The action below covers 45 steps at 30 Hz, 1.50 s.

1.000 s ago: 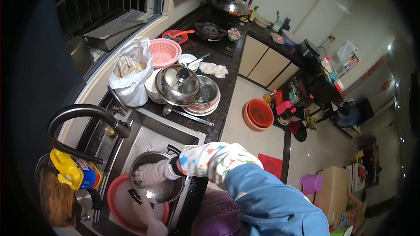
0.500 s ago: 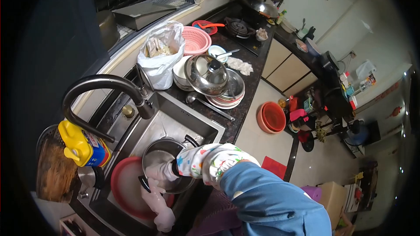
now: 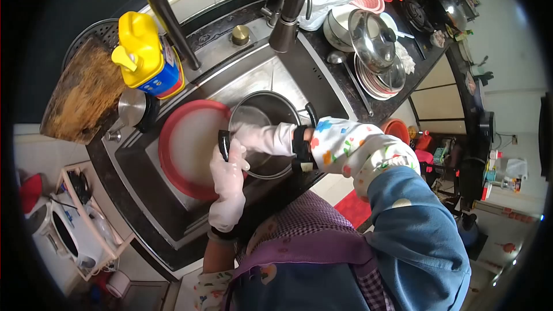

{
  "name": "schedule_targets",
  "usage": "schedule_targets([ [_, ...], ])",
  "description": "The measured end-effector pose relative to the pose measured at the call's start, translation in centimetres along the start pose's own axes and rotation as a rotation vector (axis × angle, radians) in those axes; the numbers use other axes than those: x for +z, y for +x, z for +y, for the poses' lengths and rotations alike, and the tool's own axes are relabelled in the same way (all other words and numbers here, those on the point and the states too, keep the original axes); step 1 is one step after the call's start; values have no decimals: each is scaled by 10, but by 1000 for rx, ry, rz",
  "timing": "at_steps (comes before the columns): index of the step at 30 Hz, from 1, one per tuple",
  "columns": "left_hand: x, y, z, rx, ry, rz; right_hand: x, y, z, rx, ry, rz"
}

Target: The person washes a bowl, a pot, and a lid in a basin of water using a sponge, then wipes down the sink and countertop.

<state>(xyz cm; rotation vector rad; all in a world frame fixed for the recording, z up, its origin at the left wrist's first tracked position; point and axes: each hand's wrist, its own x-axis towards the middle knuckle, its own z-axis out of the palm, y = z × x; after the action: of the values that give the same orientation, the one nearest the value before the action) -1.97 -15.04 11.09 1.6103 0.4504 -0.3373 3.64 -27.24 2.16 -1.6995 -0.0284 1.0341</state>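
A two-handled metal pot [image 3: 288,109] is tilted in the sink, beside and partly over a red basin [image 3: 171,164] of cloudy water. My left hand [image 3: 228,168], in a thin translucent glove, is closed around the pot's left black handle [image 3: 223,143]. Reaching into the pot is my right hand [image 3: 259,138], gloved as well, its wrist crossing the near rim. Motion blurs its fingers against the inner wall, so whether they hold anything does not show.
The sink [image 3: 322,80] has a dark faucet [image 3: 285,31] arching over it. On the left stand a yellow jug [image 3: 141,52], a small metal pan [image 3: 132,106] and a wooden board [image 3: 86,92]. To the right are a glass lid [image 3: 368,37], stacked plates [image 3: 374,87] and a ladle [image 3: 351,78].
The head view has swung down and left, so the sink sits more centrally and the apron shows. My left hand keeps the pot's handle; the right hand stays inside the pot, its fingers now blurred.
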Motion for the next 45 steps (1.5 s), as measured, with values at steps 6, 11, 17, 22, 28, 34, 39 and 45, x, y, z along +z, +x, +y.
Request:
schedule_targets([
  [6,4,-13,-7,76,-98,33,-65,24,33,-650,-1056,409],
  [11,0,-16,-18,52,-70,126,-39,-30,86,-202,-1079,-374],
  [17,0,-17,-30,177,-74,119,21,-73,5,-48,133,-259],
  [22,-1,-14,-28,127,-179,64,-58,-92,-2,164,-1158,-286],
  [28,3,-15,-22,73,-93,122,-12,-11,137,-263,-744,-156],
  [34,9,-16,-27,80,-229,83,-12,-14,-26,-293,-983,151],
  [39,8,-14,-19,22,-107,106,-45,6,43,80,-1168,298],
  [45,6,-9,-25,82,-125,62,27,-8,27,-126,-241,-206],
])
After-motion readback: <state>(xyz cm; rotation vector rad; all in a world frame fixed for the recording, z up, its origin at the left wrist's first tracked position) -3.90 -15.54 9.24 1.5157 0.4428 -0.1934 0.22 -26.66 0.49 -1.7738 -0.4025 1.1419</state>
